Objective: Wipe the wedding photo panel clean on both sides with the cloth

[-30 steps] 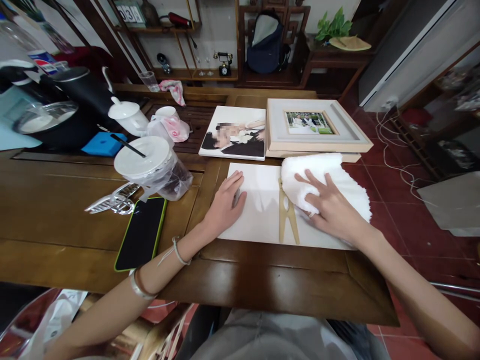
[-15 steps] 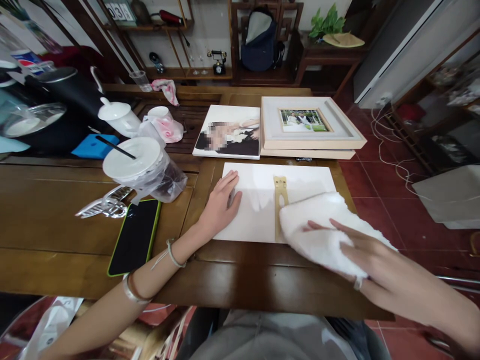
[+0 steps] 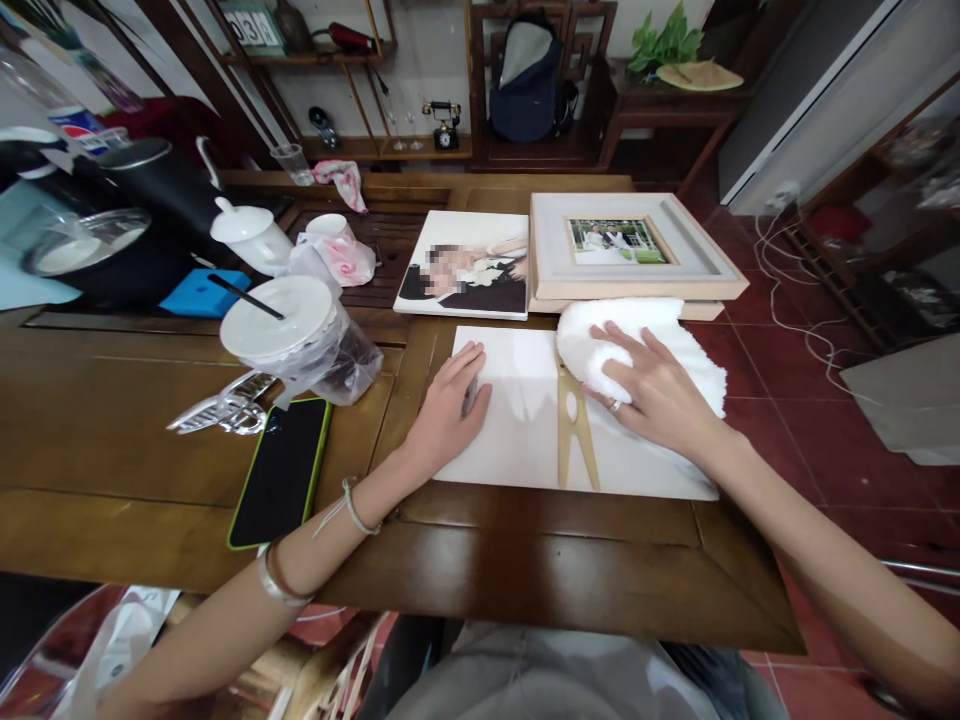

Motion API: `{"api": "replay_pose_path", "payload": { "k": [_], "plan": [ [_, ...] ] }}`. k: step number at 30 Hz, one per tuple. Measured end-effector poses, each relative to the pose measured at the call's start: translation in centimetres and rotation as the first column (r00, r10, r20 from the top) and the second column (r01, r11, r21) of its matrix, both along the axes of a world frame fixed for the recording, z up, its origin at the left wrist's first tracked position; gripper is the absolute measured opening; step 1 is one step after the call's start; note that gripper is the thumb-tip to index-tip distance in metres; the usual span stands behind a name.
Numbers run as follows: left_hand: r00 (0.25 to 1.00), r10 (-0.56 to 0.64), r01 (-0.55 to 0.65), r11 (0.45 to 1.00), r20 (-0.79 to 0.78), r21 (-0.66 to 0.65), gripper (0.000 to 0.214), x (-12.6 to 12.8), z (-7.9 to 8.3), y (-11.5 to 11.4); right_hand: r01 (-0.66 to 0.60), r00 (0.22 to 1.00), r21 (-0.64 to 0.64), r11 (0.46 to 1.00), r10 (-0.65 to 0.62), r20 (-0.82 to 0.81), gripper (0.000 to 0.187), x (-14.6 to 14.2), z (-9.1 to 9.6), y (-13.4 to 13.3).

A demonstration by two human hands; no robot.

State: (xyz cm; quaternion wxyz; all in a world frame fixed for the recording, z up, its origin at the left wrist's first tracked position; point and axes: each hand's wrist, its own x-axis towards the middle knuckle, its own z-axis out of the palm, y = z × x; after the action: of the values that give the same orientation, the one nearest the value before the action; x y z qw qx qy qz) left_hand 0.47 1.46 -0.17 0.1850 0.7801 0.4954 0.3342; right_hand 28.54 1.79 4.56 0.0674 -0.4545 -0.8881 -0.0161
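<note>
A white panel [image 3: 517, 430] with a gold, forked stand [image 3: 574, 430] lies flat on the wooden table, like the back of a picture frame. My left hand [image 3: 452, 410] rests on the panel's left edge with its fingers stretched out, holding nothing. On the panel's far right part, my right hand [image 3: 652, 390] presses down a white towel [image 3: 592, 335], its fingers gripping the cloth. The towel covers the top of the stand and the panel's far right corner. Just beyond lie a photo print panel [image 3: 469, 270] and a stacked picture frame [image 3: 551, 245] with a small photo in it.
To the left are a bagged drink cup [image 3: 285, 320] with a black straw, a phone [image 3: 281, 475], silver scissors [image 3: 225, 405] and a blue box [image 3: 206, 292]. A white teapot [image 3: 251, 238] stands farther back. The table's right edge borders a red tiled floor [image 3: 780, 430].
My right hand has moved the towel away from me and slightly left, from the near right part of the panel to its far edge. My left hand stays on the panel.
</note>
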Motion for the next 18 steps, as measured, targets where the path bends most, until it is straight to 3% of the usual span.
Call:
{"api": "replay_pose_path", "payload": {
  "k": [5, 10, 16, 18],
  "plan": [
    [1.0, 0.001, -0.001, 1.0, -0.002, -0.013, 0.04, 0.0, 0.1, 0.0, -0.055, 0.998, -0.063, 0.997, 0.054, -0.024, 0.029, 0.0, 0.2, -1.2],
    [1.0, -0.009, 0.009, 1.0, 0.001, -0.008, 0.04, 0.0, 0.1, 0.0, -0.17, 0.984, -0.164, 0.972, 0.16, -0.076, 0.033, -0.1, 0.9, -4.7],
    [1.0, -0.011, 0.011, 1.0, -0.012, 0.01, 0.039, 0.0, 0.1, 0.0, -0.324, 0.945, -0.248, 0.913, 0.301, -0.127, 0.041, 0.1, 3.5, -10.0],
    [1.0, -0.013, 0.013, 1.0, -0.013, 0.008, 0.04, 0.0, 0.1, 0.0, -0.314, 0.947, -0.25, 0.916, 0.284, -0.148, 0.04, 0.7, 4.3, -11.1]
  ]
}}
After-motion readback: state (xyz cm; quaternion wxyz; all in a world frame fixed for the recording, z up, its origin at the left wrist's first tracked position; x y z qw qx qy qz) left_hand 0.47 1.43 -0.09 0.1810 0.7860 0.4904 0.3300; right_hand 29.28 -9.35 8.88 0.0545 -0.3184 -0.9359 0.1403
